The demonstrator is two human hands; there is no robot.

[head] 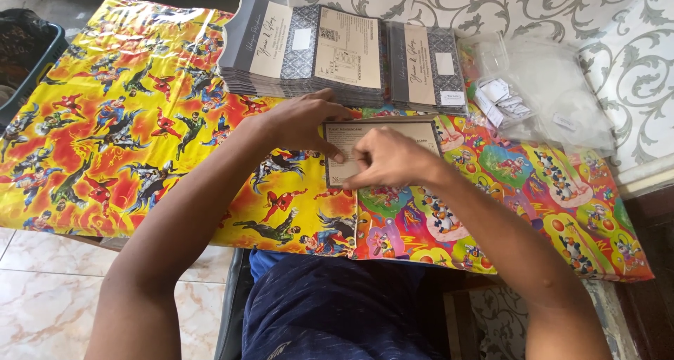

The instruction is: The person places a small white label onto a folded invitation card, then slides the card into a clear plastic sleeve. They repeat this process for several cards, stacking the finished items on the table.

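Flat cream card with dark border (382, 139) at tabletop centre, partly covered by both hands. Behind it, stacks of grey-and-cream printed cards (337, 51). To the right, clear plastic bag (562, 100) beside small white paper labels (502, 100).

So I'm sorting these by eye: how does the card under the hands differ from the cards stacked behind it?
The single card lies alone, flat on the cartoon-print cover, while the stacked cards sit in thick piles side by side. The left hand and right hand press on the single card and hide part of it; nothing touches the stacks. Both are pale panels with dark patterned borders.
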